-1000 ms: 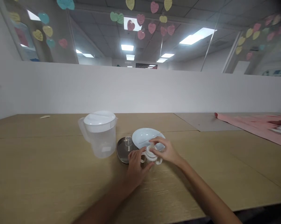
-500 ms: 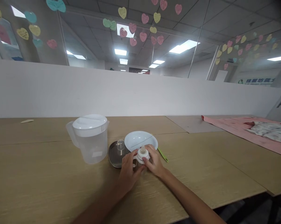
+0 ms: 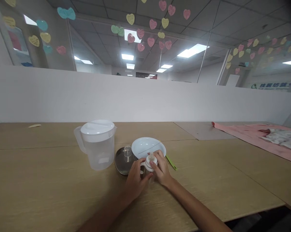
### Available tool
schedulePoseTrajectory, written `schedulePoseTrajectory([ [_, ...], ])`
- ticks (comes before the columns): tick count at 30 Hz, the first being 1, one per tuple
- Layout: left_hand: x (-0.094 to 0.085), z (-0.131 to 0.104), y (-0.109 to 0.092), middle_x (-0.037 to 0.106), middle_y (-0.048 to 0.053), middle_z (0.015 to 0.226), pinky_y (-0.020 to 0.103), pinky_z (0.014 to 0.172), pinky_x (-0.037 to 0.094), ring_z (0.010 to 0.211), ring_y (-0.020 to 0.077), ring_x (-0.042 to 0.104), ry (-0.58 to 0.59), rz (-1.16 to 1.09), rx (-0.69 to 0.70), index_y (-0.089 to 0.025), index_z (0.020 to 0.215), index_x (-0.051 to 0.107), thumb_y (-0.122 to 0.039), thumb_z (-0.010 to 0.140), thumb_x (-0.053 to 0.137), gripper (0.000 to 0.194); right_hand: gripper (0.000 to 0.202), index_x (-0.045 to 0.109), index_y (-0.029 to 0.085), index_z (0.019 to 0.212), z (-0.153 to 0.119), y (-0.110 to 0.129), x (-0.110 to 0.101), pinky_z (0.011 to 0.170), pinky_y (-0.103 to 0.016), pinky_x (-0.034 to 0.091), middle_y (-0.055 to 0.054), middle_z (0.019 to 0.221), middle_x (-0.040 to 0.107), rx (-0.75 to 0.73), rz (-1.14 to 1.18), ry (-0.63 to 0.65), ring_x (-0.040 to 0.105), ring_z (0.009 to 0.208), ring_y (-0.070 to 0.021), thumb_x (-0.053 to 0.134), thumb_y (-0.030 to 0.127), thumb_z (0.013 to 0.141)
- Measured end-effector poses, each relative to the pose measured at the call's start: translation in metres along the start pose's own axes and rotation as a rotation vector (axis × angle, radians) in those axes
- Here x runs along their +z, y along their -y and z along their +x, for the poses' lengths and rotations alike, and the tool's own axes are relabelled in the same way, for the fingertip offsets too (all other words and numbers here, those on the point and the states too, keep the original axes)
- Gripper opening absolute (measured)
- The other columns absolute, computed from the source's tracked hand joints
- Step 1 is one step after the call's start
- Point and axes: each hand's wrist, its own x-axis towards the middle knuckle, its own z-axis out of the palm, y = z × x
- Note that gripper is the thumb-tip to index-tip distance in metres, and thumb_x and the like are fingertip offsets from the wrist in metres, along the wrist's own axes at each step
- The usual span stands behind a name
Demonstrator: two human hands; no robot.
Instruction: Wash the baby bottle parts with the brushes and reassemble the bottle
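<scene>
A baby bottle (image 3: 149, 165) with a white collar, side handle and clear nipple stands upright between my hands. My left hand (image 3: 137, 176) is closed around its body and handle from the left. From the right, my right hand (image 3: 162, 169) grips the white collar, thumb in front and fingers behind. Just beyond is a white bowl (image 3: 145, 144) with a thin straw-like stick lying across it. A dark metal tray (image 3: 122, 164) lies to the left, holding a small clear dome-shaped cap (image 3: 128, 151). The lower part of the bottle is mostly hidden by my fingers.
A translucent lidded pitcher (image 3: 100, 151) stands left of the tray. A green handle (image 3: 171, 163) sticks out beside the bowl. On the right lies a pink cloth (image 3: 244, 135) with a patterned garment (image 3: 284, 138) on it. A white wall (image 3: 140, 100) borders the table's back.
The view has shifted slightly, so everything sits a little further right and lower. Both hands keep their hold on the bottle, with only a slight shift of the right fingers at the collar.
</scene>
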Motion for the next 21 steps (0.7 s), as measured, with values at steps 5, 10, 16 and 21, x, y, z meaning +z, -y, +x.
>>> schedulePoseTrajectory([
  [5, -0.001, 0.0, 0.001, 0.054, 0.009, 0.117, 0.039, 0.092, 0.042, 0.108, 0.0225, 0.051, -0.017, -0.017, 0.004, -0.021, 0.119, 0.042, -0.037, 0.081, 0.057, 0.044, 0.035, 0.046, 0.021, 0.121, -0.004, -0.004, 0.001, 0.083, -0.036, 0.044, -0.007, 0.102, 0.056, 0.025, 0.035, -0.044, 0.053, 0.095, -0.0204, 0.034, 0.033, 0.09],
  [10, -0.002, 0.0, -0.003, 0.054, 0.008, 0.117, 0.037, 0.092, 0.042, 0.109, 0.0214, 0.051, -0.014, -0.039, 0.021, -0.022, 0.119, 0.043, -0.037, 0.082, 0.055, 0.042, 0.033, 0.046, 0.021, 0.118, -0.007, -0.007, 0.002, 0.08, -0.037, 0.046, -0.009, 0.1, 0.058, 0.002, -0.044, -0.106, 0.055, 0.093, -0.0213, 0.038, 0.03, 0.088],
  [16, -0.001, -0.002, -0.008, 0.053, 0.008, 0.114, 0.036, 0.088, 0.043, 0.103, 0.0205, 0.051, 0.002, -0.037, 0.016, -0.021, 0.12, 0.04, -0.037, 0.085, 0.052, 0.04, 0.044, 0.04, 0.021, 0.124, -0.003, -0.01, -0.011, 0.08, -0.045, 0.043, -0.007, 0.085, 0.062, -0.288, -0.189, -0.185, 0.057, 0.084, -0.0232, 0.047, 0.021, 0.08],
  [21, 0.0, 0.0, -0.005, 0.053, 0.008, 0.11, 0.037, 0.085, 0.043, 0.097, 0.0202, 0.052, 0.014, -0.035, 0.014, -0.02, 0.118, 0.041, -0.038, 0.085, 0.052, 0.04, 0.042, 0.048, 0.018, 0.115, -0.002, -0.011, -0.016, 0.075, -0.045, 0.044, -0.003, 0.069, 0.058, -0.491, -0.237, -0.231, 0.053, 0.064, -0.0185, 0.051, 0.017, 0.073],
])
